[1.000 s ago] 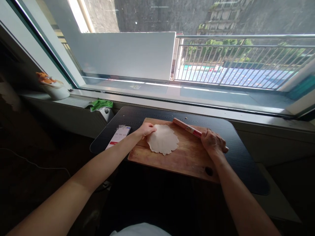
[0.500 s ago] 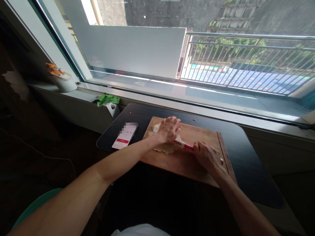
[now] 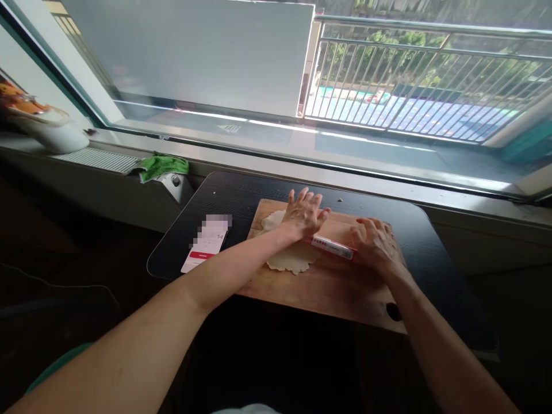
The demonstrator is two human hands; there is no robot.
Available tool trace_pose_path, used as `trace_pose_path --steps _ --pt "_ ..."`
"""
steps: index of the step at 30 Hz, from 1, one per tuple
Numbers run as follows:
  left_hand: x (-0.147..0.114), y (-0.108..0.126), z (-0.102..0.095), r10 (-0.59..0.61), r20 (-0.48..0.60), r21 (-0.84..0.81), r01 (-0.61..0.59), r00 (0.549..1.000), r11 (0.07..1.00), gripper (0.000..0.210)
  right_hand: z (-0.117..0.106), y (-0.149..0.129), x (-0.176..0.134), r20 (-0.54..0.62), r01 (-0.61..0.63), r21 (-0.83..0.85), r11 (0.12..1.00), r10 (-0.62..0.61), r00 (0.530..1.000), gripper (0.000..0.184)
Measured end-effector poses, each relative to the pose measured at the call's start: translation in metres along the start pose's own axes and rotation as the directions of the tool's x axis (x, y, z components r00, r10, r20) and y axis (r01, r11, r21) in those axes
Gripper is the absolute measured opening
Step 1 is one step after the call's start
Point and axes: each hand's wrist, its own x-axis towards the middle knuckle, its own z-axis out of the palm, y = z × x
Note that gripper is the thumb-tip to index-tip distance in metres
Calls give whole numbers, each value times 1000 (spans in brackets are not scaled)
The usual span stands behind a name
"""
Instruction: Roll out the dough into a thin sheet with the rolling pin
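A thin, uneven sheet of pale dough [image 3: 293,259] lies on a wooden cutting board [image 3: 328,293]. Across the dough and board rests a red and white printed tube [image 3: 334,247], its middle showing between my hands. My left hand [image 3: 306,215] is over its left end, fingers spread and pointing away from me, and covers part of the dough. Over the right end lies my right hand [image 3: 376,244], palm down with fingers stretched forward and slightly bent. Both ends of the tube are hidden beneath the hands.
The board is on a black table [image 3: 435,270] under a window. Left of the board lies a phone [image 3: 211,238] with a lit screen. A green cloth [image 3: 161,167] hangs on the radiator [image 3: 103,160], near a white container [image 3: 64,129].
Both hands have moved forward over the tube, their fingers opening out from a more curled hold. More of the tube's white side shows. The view has tilted down and come nearer.
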Motion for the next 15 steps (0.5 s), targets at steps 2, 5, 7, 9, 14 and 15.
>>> trace_pose_path --steps 2,5,7,9,14,15 --pt "-5 2 -1 -2 29 -20 3 1000 1000 50 -2 0 -4 19 -9 -18 1000 9 1000 47" --pt "-34 4 -3 58 111 -46 -54 992 998 62 -2 -4 -34 26 34 -86 996 -32 999 48" --pt "-50 4 -4 112 148 -61 -104 983 993 69 0 -5 -51 33 66 -128 990 -62 998 49" --pt "-47 4 -5 148 149 -64 -140 978 988 69 1 -5 -51 55 54 -145 988 -46 997 51" --pt "5 3 -8 11 77 -15 -10 997 1000 57 -1 -5 -1 97 -82 -78 994 89 991 56" --pt "9 3 -8 -26 67 -3 26 997 1000 55 -3 -6 3 96 -99 -60 993 105 990 57"
